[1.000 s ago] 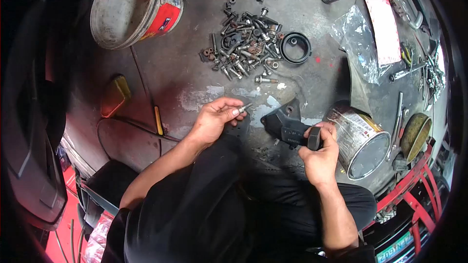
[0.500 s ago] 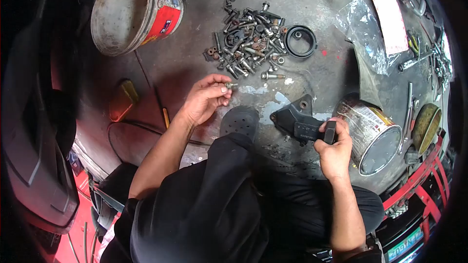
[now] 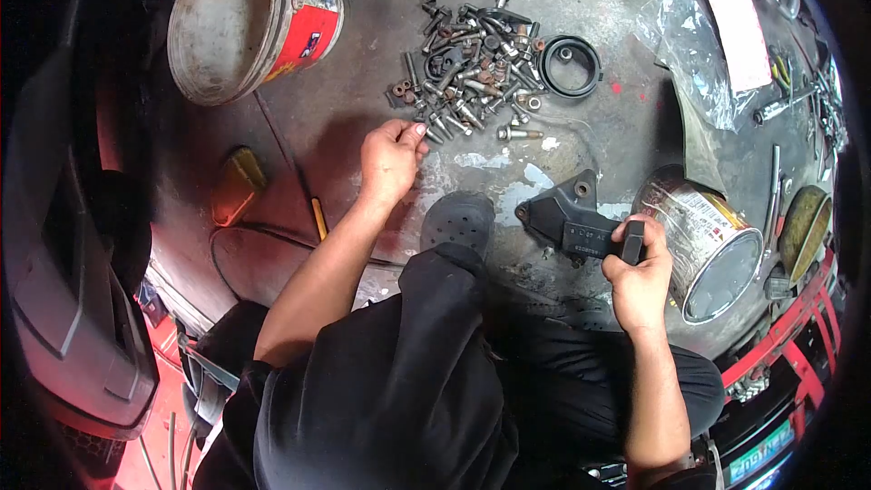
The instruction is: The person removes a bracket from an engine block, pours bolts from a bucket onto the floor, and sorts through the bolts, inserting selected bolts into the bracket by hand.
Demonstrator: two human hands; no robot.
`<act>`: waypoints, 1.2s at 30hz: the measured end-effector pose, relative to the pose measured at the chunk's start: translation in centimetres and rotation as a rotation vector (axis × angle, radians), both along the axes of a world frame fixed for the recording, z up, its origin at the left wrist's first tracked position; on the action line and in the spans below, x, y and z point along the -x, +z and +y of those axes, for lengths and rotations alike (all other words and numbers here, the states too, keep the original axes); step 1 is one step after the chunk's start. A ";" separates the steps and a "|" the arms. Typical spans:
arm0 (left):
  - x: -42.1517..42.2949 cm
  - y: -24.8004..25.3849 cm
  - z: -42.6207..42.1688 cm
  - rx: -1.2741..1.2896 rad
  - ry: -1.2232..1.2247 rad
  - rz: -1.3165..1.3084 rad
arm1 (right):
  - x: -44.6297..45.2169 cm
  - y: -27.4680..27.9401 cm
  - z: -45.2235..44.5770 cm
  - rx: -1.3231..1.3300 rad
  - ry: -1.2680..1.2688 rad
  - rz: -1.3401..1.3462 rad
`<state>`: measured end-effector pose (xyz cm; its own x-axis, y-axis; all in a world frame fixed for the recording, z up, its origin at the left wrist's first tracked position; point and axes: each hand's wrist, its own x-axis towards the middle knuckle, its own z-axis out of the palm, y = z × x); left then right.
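Bucket (image 3: 222, 27) at far left. My left hand (image 3: 390, 161) is at the near left edge of the bolt pile (image 3: 472, 63), fingers close together; can't tell if they pinch anything. Pile is loose and mixed on the floor (image 3: 354, 63), one bolt (image 3: 520, 134) just apart. Black bracket (image 3: 590, 238) sits right of the shoe (image 3: 458, 220), upper hole looks unfilled. My right hand (image 3: 642, 290) has fingers clamped on its end. I'd judge it early: bracket in hand, nothing visibly fastened, many bolts loose.
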<state>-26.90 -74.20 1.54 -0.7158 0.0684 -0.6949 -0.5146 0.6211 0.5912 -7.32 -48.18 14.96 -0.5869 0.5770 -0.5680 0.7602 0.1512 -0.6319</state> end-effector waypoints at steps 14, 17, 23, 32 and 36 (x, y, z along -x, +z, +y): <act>-1.7 -0.4 -0.1 -0.165 0.075 0.104 | 0.0 -0.5 0.4 -0.011 0.005 -0.012; -1.9 -0.1 -0.6 -0.578 0.235 -0.149 | -0.1 -0.6 0.5 -0.016 0.004 -0.015; -2.2 -0.8 -0.7 -0.816 0.330 -0.304 | 0.2 -0.4 0.4 -0.032 0.009 -0.017; -1.8 0.6 0.4 -0.667 0.332 -0.274 | 0.0 -0.5 0.4 -0.024 0.003 -0.019; -1.1 1.5 1.7 -0.052 -0.602 0.691 | 0.1 -0.5 0.4 -0.021 -0.004 -0.011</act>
<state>-25.83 -72.52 3.07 -0.8045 0.5834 -0.1114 0.3650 0.6336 0.6821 -7.40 -47.81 14.44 -0.5784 0.5913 -0.5620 0.7678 0.1617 -0.6200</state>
